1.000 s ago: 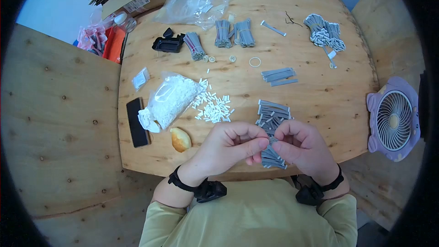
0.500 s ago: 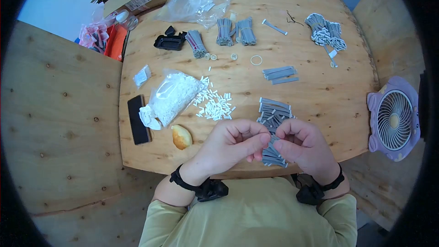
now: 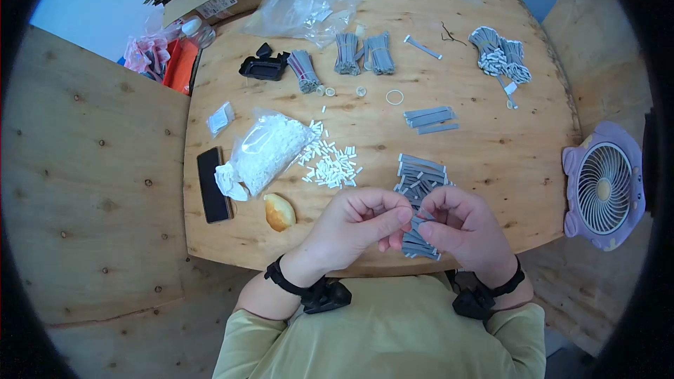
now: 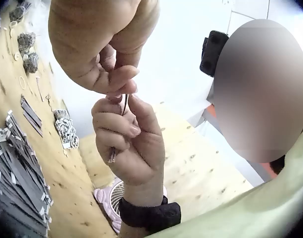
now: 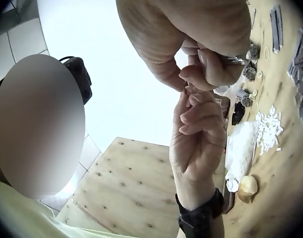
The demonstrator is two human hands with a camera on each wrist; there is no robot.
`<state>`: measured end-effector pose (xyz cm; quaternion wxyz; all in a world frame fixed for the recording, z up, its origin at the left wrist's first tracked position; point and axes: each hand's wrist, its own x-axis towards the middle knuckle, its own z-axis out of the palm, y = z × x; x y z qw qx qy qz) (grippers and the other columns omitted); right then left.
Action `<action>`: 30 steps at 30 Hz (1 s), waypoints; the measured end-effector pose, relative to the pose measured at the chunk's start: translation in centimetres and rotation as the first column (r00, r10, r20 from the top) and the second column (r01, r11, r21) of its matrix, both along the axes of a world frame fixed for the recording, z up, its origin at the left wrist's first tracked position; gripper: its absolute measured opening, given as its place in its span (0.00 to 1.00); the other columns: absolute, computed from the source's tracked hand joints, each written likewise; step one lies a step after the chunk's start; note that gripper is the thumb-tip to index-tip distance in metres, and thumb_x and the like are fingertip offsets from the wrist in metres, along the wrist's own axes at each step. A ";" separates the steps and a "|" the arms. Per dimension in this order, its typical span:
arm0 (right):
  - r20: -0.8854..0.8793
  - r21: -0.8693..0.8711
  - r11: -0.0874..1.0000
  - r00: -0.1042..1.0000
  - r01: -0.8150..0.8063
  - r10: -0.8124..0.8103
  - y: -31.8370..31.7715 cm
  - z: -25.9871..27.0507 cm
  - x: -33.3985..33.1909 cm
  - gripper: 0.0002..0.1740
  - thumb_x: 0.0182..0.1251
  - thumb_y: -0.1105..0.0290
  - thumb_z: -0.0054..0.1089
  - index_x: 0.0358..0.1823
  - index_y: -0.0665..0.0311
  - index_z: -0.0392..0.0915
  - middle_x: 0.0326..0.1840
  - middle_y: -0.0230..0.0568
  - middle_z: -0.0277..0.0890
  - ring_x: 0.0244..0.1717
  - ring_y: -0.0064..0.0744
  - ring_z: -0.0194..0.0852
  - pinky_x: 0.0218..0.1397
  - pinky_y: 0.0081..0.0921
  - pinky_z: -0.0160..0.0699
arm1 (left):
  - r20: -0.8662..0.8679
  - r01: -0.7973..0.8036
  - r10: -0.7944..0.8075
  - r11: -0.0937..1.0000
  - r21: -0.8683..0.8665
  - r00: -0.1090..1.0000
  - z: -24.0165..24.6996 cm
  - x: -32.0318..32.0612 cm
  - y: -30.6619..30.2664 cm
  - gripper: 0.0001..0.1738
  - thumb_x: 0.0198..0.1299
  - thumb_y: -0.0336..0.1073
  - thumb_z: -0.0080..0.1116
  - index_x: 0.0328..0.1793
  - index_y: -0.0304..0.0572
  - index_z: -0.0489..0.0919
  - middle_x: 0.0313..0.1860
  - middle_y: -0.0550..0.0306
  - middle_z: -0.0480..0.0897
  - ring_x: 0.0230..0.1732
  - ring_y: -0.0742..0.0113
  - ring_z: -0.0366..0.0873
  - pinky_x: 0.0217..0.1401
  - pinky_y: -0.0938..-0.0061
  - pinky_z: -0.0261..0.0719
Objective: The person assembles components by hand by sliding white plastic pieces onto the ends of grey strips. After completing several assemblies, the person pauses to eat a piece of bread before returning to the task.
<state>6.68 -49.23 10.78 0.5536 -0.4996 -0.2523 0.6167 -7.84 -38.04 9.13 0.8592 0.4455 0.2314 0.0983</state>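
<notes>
Over the near edge of the table, both hands meet fingertip to fingertip. My right hand (image 3: 469, 230) pinches a thin grey strip (image 4: 125, 104) between thumb and forefinger, its other fingers curled in. The strip's other end pokes out below those fingers in the left wrist view. At the upper end of the strip, thumb and forefinger of my left hand (image 3: 358, 223) pinch together; what lies between these tips is mostly hidden. Beneath the hands spreads a pile of grey strips with white ends (image 3: 423, 170). Short white tubes (image 3: 335, 170) lie scattered to the left.
Left of the tubes are a plastic bag of white pieces (image 3: 270, 147), a phone (image 3: 213, 186) and a bread roll (image 3: 279, 212). Tied grey bundles (image 3: 380, 55) and a black case (image 3: 263, 68) stand farther back. A purple fan (image 3: 604, 186) is off the right edge.
Both hands keep their pinch, close together over the pile. The right fingertips have shifted slightly against the left ones; the head view has tilted a little.
</notes>
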 end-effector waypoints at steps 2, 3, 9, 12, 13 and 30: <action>0.010 -0.011 0.999 0.999 -0.036 0.036 -0.2 -0.6 0.4 0.05 0.59 0.73 0.53 0.35 0.65 0.69 0.30 0.25 0.67 0.28 0.09 0.61 0.28 0.09 0.62 | -0.006 0.021 -0.021 1.000 0.016 1.000 0.0 0.0 0.0 0.07 0.57 0.33 0.52 0.37 0.37 0.76 0.26 0.63 0.77 0.24 0.81 0.72 0.23 0.88 0.68; 0.011 -0.019 0.998 0.999 -0.053 0.053 -0.3 -0.8 0.5 0.05 0.59 0.72 0.54 0.35 0.65 0.69 0.30 0.26 0.67 0.28 0.09 0.61 0.28 0.09 0.62 | -0.013 0.033 -0.033 0.999 0.021 0.999 0.0 0.0 0.0 0.08 0.58 0.34 0.52 0.37 0.37 0.76 0.26 0.65 0.77 0.25 0.82 0.72 0.25 0.88 0.68; -0.037 -0.012 1.000 0.999 -0.013 0.013 -0.5 -0.5 0.5 0.05 0.58 0.72 0.54 0.33 0.65 0.69 0.28 0.24 0.67 0.27 0.09 0.61 0.26 0.09 0.61 | 0.033 0.048 -0.046 0.996 -0.069 0.998 0.0 -0.2 0.2 0.08 0.58 0.29 0.51 0.42 0.35 0.75 0.30 0.61 0.78 0.29 0.78 0.75 0.31 0.85 0.74; -0.044 -0.009 1.000 0.999 -0.027 0.027 -0.6 -0.5 0.6 0.05 0.58 0.73 0.54 0.32 0.65 0.69 0.27 0.25 0.67 0.27 0.09 0.61 0.27 0.09 0.61 | 0.010 0.056 -0.055 0.986 -0.159 0.998 0.2 -0.2 0.4 0.08 0.57 0.28 0.51 0.43 0.34 0.74 0.32 0.59 0.78 0.30 0.77 0.76 0.33 0.84 0.75; -0.033 -0.005 0.999 0.999 -0.034 0.034 -0.6 -0.5 0.6 0.04 0.58 0.73 0.54 0.31 0.65 0.69 0.27 0.25 0.67 0.27 0.09 0.62 0.27 0.09 0.62 | 0.024 0.068 -0.065 0.982 -0.175 0.998 0.1 -0.3 0.4 0.09 0.57 0.28 0.51 0.43 0.34 0.74 0.32 0.59 0.78 0.30 0.77 0.76 0.34 0.84 0.75; 0.022 0.009 0.998 0.998 -0.057 0.057 -0.4 -0.7 0.2 0.04 0.56 0.75 0.56 0.28 0.64 0.70 0.25 0.23 0.67 0.26 0.08 0.61 0.27 0.09 0.60 | 0.059 0.113 -0.100 0.952 -0.285 0.993 -0.6 -0.3 0.5 0.08 0.55 0.29 0.53 0.41 0.36 0.77 0.28 0.61 0.78 0.27 0.79 0.73 0.29 0.88 0.70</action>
